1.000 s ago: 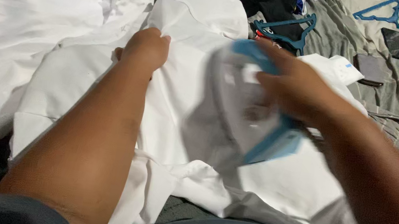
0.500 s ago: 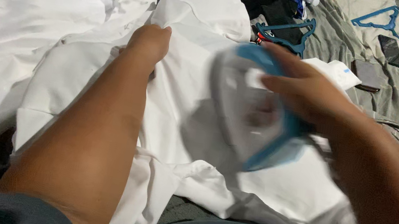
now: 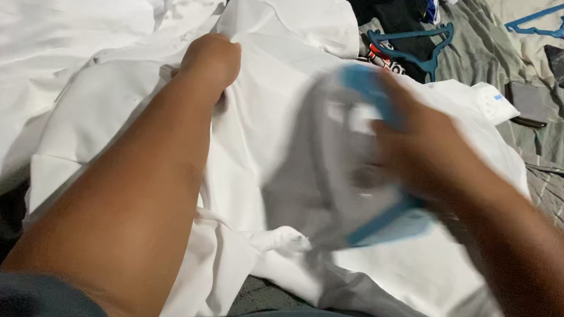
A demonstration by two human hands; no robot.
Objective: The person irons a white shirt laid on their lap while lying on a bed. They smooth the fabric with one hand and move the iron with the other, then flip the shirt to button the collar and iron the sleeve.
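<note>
Head view: right hand (image 3: pixel 423 151) has a closed grip on the handle of a blue-and-white iron (image 3: pixel 355 170), blurred, sitting on the white shirt (image 3: pixel 257 124) at its middle. Left hand (image 3: pixel 211 61) is fisted, pinching shirt fabric just left of the iron. Two blue hangers (image 3: pixel 413 43) (image 3: pixel 549 21) and two dark phones (image 3: pixel 528 103) (image 3: pixel 562 67) lie on the grey-green bedsheet (image 3: pixel 487 55), beyond the iron. More white cloth (image 3: pixel 26 12) lies left of the shirt.

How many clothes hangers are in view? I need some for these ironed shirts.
2 show. One dark teal hanger lies on dark clothes at top centre; one blue hanger lies on the grey bedding at top right. A green bit at the top edge may be another.
</note>
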